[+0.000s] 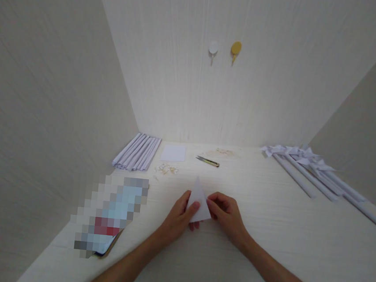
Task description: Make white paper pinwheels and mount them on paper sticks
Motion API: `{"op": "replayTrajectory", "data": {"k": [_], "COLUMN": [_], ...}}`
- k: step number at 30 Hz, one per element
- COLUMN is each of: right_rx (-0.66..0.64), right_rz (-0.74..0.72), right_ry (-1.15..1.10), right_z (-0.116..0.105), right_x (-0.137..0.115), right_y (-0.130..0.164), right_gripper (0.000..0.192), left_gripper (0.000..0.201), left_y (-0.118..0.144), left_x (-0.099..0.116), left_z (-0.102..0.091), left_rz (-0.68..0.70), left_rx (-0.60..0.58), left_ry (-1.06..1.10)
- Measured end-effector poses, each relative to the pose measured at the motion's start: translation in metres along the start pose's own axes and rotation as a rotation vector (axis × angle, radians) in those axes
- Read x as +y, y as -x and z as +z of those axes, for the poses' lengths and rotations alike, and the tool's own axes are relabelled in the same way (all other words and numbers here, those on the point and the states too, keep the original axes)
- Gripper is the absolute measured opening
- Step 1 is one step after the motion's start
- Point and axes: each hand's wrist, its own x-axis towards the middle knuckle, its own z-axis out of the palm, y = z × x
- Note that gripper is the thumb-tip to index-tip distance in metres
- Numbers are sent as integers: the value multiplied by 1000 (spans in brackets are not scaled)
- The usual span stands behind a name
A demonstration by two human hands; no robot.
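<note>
A white piece of paper folded into a triangle (197, 210) is held above the table, its point facing away from me. My left hand (183, 211) is closed on its left side, thumb on top and fingertips showing beneath the lower edge. With thumb and fingers pinched, my right hand (226, 211) grips the paper's right edge. Beyond the hands lie a pair of thread snips (207, 161) and a square sheet of white paper (173, 153). Small white and yellowish pieces (167, 169) are scattered nearer to me than the sheet.
Rolled white paper tubes (137, 152) lie side by side at the left. More tubes with folded paper ends (300, 163) rest at the right. A pixelated phone-like object (112, 218) lies at the left front. Two hooks (236, 49) are on the back wall.
</note>
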Motion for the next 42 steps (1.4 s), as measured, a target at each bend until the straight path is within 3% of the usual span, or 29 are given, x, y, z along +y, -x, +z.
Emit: {"op": "replayTrajectory", "data": {"k": [5,13,20,28,42], "right_rx": [-77,-89,58,70,6], "right_rz": [13,-11,-103,-179,-111], "right_ry": [-17,-27,4,159,228], "right_z": [1,0,0,2,2], "right_x": [0,-1,-2,-1,-2], "right_y": [1,1,3,4,3], "right_gripper": [17,22,23,21,10], "left_gripper": [35,34,37,39,36], "left_y": [-4,-4,-3,-5,-6], "left_x": [0,-1,5,-1,-2], "left_z": [-4,-7,-6,-6,-6], "left_rz": [19,-37,-62,-48,-25], "left_rx": [117,147,212,228,201], "left_ry": [-53,-67,-27,-33,-89]}}
